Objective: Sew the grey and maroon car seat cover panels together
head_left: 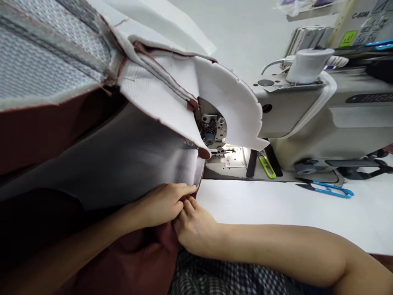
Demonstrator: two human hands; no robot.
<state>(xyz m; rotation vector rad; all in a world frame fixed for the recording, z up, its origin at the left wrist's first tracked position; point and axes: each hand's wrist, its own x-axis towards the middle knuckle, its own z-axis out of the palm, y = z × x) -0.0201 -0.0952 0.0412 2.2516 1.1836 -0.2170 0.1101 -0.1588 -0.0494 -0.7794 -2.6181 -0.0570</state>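
We can read only a few letters. On the control panel [365, 18] at the top right stands "C-40M", partly blurred. On the dark nameplate [370, 98] of the sewing machine [325, 119] we see "HIGH", cut at the edge.

Grey cloth panel [132, 159]: fine-ribbed weave, matt, slight sheen. White foam padding [227, 102]: soft, matt, scalloped cut edge. Maroon fabric [135, 262]: smooth, dull. Mesh backing [33, 61]: open-textured knit, rough. Sewing machine body [307, 110]: painted metal, satin grey-beige. Needle plate [235, 157]: bare polished metal, bright under lamp. Table top [276, 209]: smooth white laminate, low gloss. Scissors [330, 189]: glossy blue plastic handles. Thread snips [266, 166]: shiny lime plastic. Checked garment [227, 278]: woven cotton-like cloth, matt.
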